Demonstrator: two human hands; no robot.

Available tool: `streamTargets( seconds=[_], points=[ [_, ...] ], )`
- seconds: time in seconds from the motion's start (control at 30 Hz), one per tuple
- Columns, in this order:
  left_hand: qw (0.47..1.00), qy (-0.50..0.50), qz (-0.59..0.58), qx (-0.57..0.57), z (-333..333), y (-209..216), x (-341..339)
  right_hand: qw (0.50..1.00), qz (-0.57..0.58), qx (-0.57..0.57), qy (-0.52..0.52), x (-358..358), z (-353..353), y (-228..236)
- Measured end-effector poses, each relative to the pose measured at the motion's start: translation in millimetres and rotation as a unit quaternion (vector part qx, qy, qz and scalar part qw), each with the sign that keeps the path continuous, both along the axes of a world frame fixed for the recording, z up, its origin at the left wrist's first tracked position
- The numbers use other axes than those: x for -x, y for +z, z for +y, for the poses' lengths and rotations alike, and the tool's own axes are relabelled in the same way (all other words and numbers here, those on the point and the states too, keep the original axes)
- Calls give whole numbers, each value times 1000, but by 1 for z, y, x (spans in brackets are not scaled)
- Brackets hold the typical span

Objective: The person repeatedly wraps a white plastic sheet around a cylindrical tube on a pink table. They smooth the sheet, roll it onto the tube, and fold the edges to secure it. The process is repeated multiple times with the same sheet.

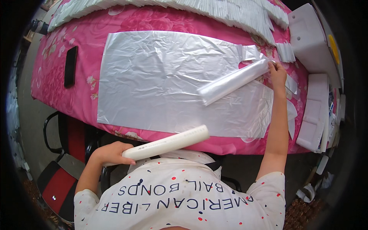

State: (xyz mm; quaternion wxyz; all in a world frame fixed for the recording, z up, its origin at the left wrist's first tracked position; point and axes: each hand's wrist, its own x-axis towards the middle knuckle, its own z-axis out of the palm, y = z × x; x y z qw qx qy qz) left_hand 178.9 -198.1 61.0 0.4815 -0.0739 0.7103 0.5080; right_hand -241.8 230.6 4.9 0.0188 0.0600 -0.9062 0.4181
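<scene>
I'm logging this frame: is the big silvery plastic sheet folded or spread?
Spread: the plastic sheet lies wide and wrinkled over the pink tablecloth.

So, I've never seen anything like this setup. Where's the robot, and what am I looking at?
There's no robot here, only a person working with two bare hands. The single picture comes from a wide fisheye camera worn on the person's head, looking down, so straight edges bend near the rim.

A pink, flower-patterned tablecloth covers the table. On it lie a large, wrinkled, translucent plastic sheet, a flat black phone to the left, and a long row of thin, whitish folded pieces along the far side.

The left hand grips a smooth white tube near the table's front edge. The right hand holds one end of a long, shiny, folded plastic strip slanting over the sheet.
</scene>
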Motion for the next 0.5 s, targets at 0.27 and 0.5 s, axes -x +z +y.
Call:
streamTargets(
  seconds=[0.27,0.5],
  points=[
    [844,-194,432,253,53,6,138,980,-80,97,153,-52,-121,15],
    [641,-202,720,172,85,-22,149,967,-90,81,225,-48,-142,4]
  ],
)
